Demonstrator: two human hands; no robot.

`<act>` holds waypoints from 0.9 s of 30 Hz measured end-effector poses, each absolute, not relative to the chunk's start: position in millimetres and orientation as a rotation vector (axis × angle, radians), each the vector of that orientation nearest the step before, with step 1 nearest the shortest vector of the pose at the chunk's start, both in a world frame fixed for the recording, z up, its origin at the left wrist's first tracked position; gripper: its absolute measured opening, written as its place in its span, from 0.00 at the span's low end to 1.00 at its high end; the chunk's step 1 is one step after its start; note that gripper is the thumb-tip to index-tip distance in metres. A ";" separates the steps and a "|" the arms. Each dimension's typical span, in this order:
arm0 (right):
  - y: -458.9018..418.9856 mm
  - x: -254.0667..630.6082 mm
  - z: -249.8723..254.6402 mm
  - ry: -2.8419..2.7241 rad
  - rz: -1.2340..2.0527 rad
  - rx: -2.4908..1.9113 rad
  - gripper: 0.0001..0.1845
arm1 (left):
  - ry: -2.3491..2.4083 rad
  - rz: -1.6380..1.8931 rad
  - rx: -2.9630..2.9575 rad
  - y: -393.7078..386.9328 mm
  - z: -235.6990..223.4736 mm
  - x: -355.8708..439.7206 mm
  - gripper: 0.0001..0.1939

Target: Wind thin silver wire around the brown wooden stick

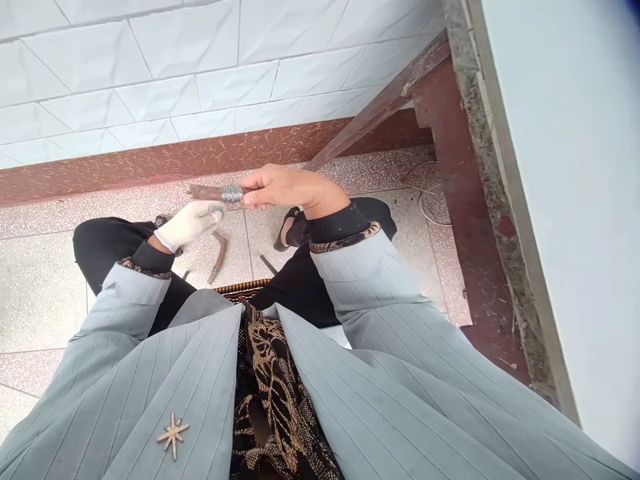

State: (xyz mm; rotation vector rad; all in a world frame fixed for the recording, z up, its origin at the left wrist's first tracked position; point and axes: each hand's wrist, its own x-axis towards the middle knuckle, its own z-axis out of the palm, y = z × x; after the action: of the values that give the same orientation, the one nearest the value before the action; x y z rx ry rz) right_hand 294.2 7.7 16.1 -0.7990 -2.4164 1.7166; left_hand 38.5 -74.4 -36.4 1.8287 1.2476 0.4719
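Observation:
My right hand, bare, grips a short brown wooden stick that points to the left. Silvery wire is wound in a tight coil around the stick, just past my fingertips. My left hand wears a white glove and is right below the stick's left end. Its fingers are curled together; whatever they may hold is hidden. On the floor under my hands lies a bent brown stick.
A dark thin rod lies on the tiled floor, close to a woven edge between my legs. To the right stand a reddish-brown wooden frame and a pale tabletop. A loose cable lies near the frame. Ahead is a tiled wall.

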 end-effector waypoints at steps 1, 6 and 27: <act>4.9 291.9 13.8 -2.367 1.726 -0.831 0.09 | 1.277 0.464 1.832 -80.2 -36.5 40.5 0.15; -9.5 281.1 2.7 -2.273 1.614 -1.164 0.09 | 1.341 0.351 1.876 -100.5 -40.5 51.3 0.15; -36.6 264.6 -7.4 -3.303 1.128 -1.150 0.13 | 1.245 0.163 2.135 -77.6 -54.2 45.8 0.16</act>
State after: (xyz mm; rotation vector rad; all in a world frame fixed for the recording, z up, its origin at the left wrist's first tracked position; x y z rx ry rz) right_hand 264.6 -36.6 -7.4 -1.1497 -3.3029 1.1278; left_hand 45.8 -77.6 -54.2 2.1349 1.2450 0.1633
